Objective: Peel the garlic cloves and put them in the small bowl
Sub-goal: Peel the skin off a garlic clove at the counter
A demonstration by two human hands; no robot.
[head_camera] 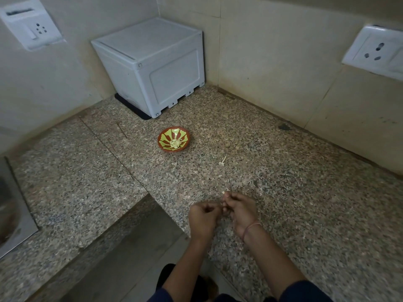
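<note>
Counter (283, 171) has a white box (150, 62) in the back corner and the bowl (173, 139) mid-counter, with a few peeled cloves (175, 143) already in it. Both hands are by the front edge. The right hand (239, 212) pinches a pale clove (224, 192) at its fingertips. The left hand (204, 216) is curled just beside it, and I can't tell if it's got any skin. My tip: keep the right steady, nick the root end with a nail, and drop skins near the scrap (222, 161), not the bowl.

Dark navy sleeves (305, 290) on both forearms, a thin pinkish thread band (251, 228) round the right wrist.
</note>
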